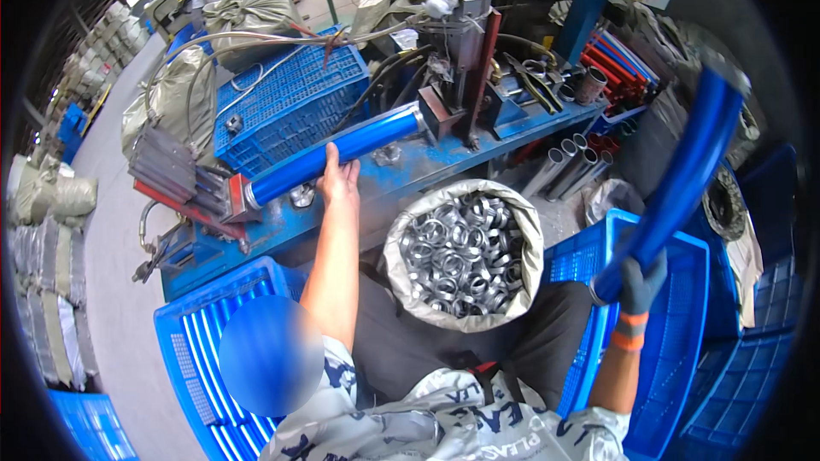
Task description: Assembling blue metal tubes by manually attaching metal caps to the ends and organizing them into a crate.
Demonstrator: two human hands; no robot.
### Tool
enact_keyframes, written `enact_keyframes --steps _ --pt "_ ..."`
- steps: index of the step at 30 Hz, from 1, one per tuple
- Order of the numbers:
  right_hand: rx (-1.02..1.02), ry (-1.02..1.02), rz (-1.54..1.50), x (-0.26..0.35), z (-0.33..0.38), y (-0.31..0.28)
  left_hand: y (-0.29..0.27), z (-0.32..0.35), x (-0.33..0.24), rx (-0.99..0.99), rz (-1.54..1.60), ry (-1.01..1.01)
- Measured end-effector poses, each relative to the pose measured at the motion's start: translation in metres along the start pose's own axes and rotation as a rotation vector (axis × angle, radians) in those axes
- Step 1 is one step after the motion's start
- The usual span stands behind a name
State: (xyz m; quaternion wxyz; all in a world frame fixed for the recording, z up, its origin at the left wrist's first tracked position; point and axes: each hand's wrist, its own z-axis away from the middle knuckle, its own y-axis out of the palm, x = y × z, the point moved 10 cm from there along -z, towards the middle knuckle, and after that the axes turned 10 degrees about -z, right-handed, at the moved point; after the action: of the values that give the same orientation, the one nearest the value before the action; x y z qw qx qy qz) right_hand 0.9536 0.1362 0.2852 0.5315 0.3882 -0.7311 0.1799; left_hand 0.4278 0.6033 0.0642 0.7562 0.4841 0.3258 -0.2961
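Left hand (340, 177) and right hand (642, 283) are well apart, with a sack (535, 239) full of metal rings (461, 256) between them, a bit nearer the person. Room's kinda tight: the blue tabletop's (436, 162) near edge passes under the left forearm, and a blue crate (699, 290) sits right below and beside the right hand, though there's an open gap above the sack. One blue tube (376, 131) lies just beyond the left hand, its long axis along the tabletop, slanting away to the right between two metal end mounts. Second tube (688, 162) rises from the right hand, leaning up and away to the right. Left one's bare, thumb and fingers loosely spread at the first tube's near side, can't tell if it's pressing. Right one's in a grey glove, clamped round the second tube near its lower end.
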Motion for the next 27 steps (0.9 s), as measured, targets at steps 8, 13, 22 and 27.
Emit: enact_keyframes --steps 8,13,22,27 --pt "-0.365 0.130 0.495 0.047 0.125 -0.232 -0.008 -0.048 0.025 0.101 0.004 0.032" --pt "-0.521 0.254 0.741 0.069 0.249 -0.426 -0.026 -0.051 0.041 0.096 -0.202 -0.165" --pt "-0.651 0.990 1.543 -0.005 0.516 -0.678 -0.180 0.039 -0.017 0.192 -0.716 -0.015" --pt "-0.638 1.196 1.580 -0.048 0.550 -0.748 -0.250 0.157 -0.027 -0.083 -1.134 -0.122"
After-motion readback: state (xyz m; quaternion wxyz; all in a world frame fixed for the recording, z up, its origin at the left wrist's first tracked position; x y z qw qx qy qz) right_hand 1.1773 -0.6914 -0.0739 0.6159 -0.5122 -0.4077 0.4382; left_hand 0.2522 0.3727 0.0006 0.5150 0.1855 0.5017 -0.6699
